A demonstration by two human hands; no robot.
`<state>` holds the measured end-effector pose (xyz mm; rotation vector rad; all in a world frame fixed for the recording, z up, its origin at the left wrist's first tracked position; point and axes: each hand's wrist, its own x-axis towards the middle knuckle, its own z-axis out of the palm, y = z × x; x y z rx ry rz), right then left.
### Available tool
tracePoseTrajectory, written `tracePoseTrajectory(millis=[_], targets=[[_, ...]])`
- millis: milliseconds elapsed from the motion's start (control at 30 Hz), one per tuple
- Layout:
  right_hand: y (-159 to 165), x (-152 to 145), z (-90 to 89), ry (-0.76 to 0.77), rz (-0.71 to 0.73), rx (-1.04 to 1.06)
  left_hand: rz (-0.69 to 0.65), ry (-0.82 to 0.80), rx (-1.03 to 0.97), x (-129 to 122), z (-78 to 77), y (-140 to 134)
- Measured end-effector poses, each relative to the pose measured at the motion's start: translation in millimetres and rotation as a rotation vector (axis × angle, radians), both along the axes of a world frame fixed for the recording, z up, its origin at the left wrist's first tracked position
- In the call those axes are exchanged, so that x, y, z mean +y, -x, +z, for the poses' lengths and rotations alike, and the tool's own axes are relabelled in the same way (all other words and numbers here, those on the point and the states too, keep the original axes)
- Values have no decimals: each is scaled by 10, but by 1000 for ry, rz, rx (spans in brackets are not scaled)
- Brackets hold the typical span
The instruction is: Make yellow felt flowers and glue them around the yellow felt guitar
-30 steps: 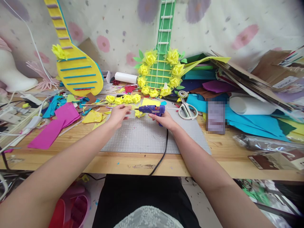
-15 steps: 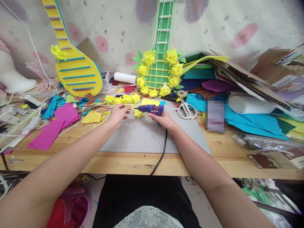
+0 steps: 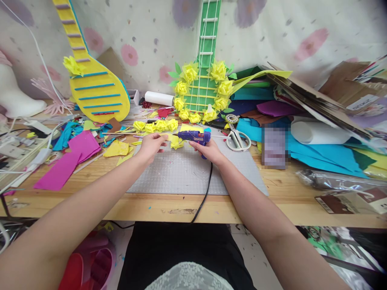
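Observation:
Wrapped round the handle of a purple glue gun [image 3: 198, 137], my right hand [image 3: 207, 150] holds it level over the cutting mat [image 3: 193, 177], nozzle pointing left. A white glue stick sticks out of its back end. My left hand [image 3: 151, 147] is closed in a pinch just left of the nozzle. Yellow shows at its fingertips, but what they grip is too small to make out. A yellow paper flower [image 3: 176, 141] lies behind the nozzle, and a row of yellow paper flowers [image 3: 155, 126] lies farther back. White-handled scissors [image 3: 238, 139] rest on the mat's right side.
A green paper guitar [image 3: 201, 90] ringed with yellow flowers and a yellow paper lute-like instrument [image 3: 99, 94] lean at the back. Magenta paper [image 3: 65, 165] and scraps lie left; blue paper [image 3: 320, 155] and stacked cardboard lie right. The gun's black cord [image 3: 206, 197] crosses the front edge.
The glue gun has shifted slightly right, its nozzle drawing away from my left fingertips. My left hand has barely moved.

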<state>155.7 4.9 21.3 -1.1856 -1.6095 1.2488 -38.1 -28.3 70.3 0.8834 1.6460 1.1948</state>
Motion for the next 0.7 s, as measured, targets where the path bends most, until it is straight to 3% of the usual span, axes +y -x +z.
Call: tracePoseTrajectory(millis=[167, 500, 700], targets=[[11, 3, 8, 24, -38, 48, 13, -3, -22, -3, 10, -1], [-42, 71, -11, 89, -53, 369, -45, -21, -86, -14, 7, 74], [3, -12, 12, 63, 52, 159, 13, -10, -93, -11, -17, 65]])
